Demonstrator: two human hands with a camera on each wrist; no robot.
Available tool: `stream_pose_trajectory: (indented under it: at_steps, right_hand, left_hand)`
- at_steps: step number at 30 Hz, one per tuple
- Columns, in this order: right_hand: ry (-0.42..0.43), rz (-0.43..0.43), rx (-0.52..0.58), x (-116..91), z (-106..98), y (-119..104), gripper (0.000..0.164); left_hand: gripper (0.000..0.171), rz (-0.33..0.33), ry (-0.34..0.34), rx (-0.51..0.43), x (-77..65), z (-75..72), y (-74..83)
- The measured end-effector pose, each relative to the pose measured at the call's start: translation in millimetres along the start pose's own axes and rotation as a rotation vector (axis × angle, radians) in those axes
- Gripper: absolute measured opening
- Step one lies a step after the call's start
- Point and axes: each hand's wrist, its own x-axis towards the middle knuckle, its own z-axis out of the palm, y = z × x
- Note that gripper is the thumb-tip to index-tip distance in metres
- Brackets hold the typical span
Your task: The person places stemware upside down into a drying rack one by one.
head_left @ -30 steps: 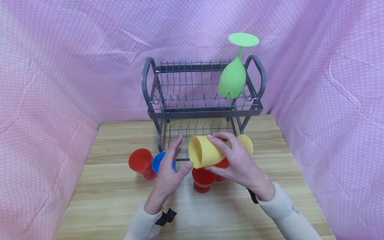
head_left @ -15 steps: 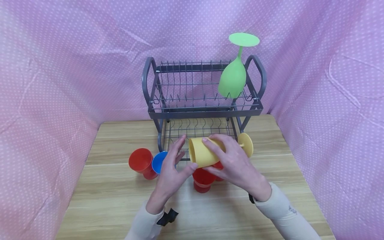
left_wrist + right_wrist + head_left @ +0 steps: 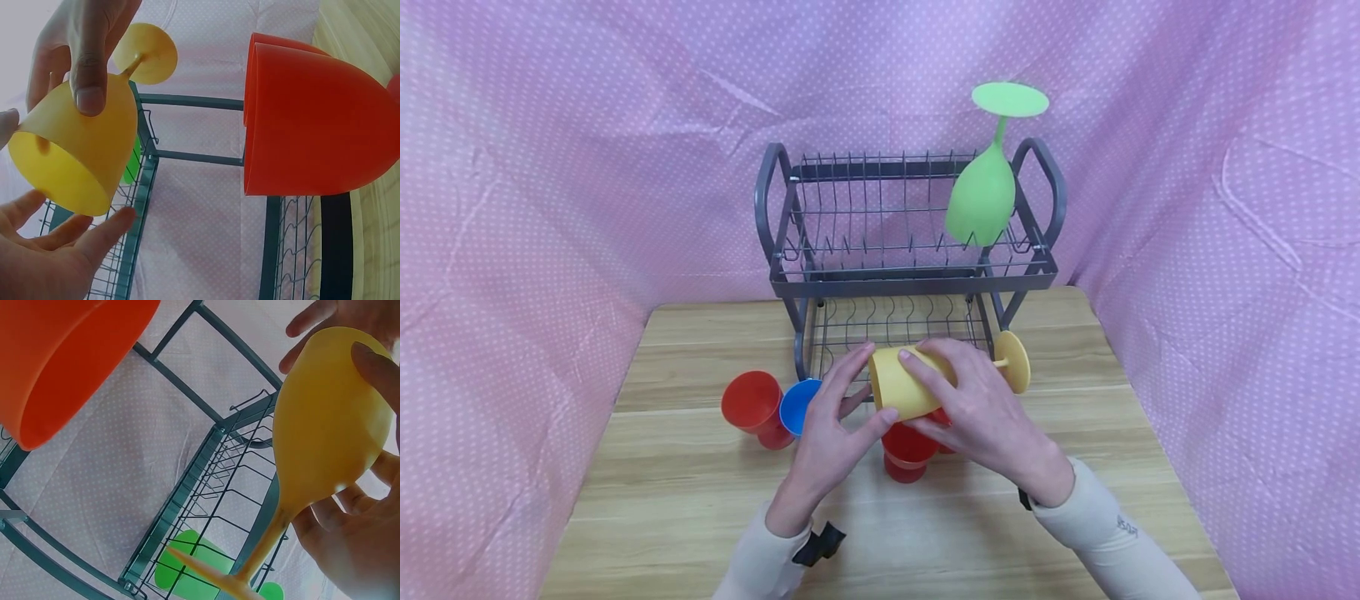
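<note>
A yellow plastic wine glass point(image 3: 904, 383) lies sideways in the air, its mouth to the left and its foot point(image 3: 1015, 362) to the right. My right hand point(image 3: 981, 404) grips the bowl, as the right wrist view also shows. The left hand point(image 3: 831, 425) spans the rim, with thumb and fingertips touching its opposite sides; other fingers lie outside the bowl. Below stand a red goblet point(image 3: 906, 454) and another red goblet point(image 3: 946, 417), mostly hidden. To the left are a red goblet point(image 3: 751, 404) and a blue cup point(image 3: 797, 404), partly covered by the left hand.
Behind the hands stands a grey two-tier dish rack point(image 3: 910, 285). A green wine glass point(image 3: 981, 200) leans upside down at the right of its upper tier. The wooden table point(image 3: 685, 492) is bordered by pink dotted cloth point(image 3: 625, 167).
The left hand has moved right and up to the glass's rim. My right hand has shifted slightly left along the bowl. The glass's mouth has turned away from view.
</note>
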Motion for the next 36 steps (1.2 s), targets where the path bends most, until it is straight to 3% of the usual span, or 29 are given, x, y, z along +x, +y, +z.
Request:
stream_pose_trajectory:
  at_steps: [6,11,16,22,36]
  right_hand:
    - [-0.007,0.0,-0.001,-3,0,0,0.085]
    - [0.045,-0.024,0.014,-5,2,2,0.083]
    - [0.154,-0.047,0.024,-9,1,3,0.065]
    - [0.301,-0.054,0.067,-14,-2,4,0.056]
    - [0.553,0.018,0.1,-25,-2,13,0.054]
  left_hand:
    - [0.071,-0.007,-0.016,-0.055,0.0,0.1,-3.6]
    - [0.07,-0.003,0.004,-0.076,-0.7,1.0,-7.6]
    - [0.071,-0.01,0.03,-0.076,-2.3,1.6,-10.0]
    - [0.071,-0.038,0.051,-0.101,-4.4,1.6,-14.1]
    - [0.07,-0.066,0.052,-0.167,-6.1,-3.4,-20.8]
